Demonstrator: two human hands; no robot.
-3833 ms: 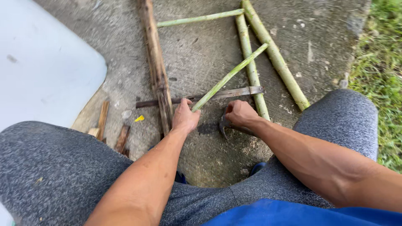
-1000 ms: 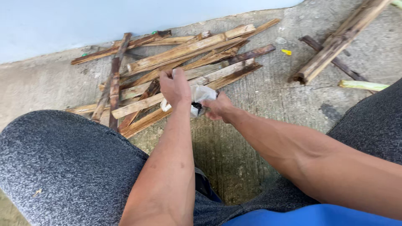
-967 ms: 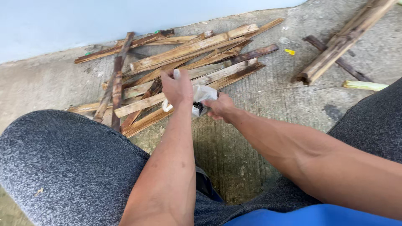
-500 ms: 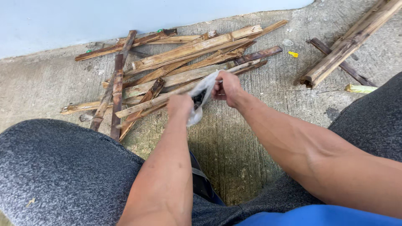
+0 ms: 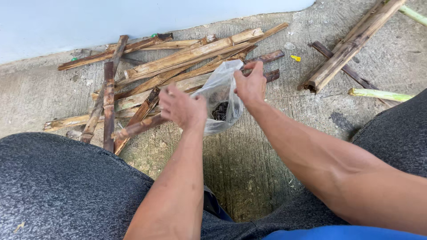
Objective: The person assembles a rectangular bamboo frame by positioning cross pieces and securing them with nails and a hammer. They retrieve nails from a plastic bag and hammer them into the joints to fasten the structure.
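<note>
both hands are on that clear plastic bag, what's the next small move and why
Probably spread the bag's mouth wider: the left hand and right hand each pinch an edge of the clear plastic bag, and the dark bits inside sit low, half hidden.

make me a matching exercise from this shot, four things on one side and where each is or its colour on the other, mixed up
Things:
1. plastic bag
2. split bamboo pile
3. green stalk
4. small yellow scrap

Places or states:
A. lying alone at the right edge
B. held open between left hand and right hand
C. on the concrete beside the brown slats
D. heaped near the pale wall

Pairs: 1-B, 2-D, 3-A, 4-C
</note>
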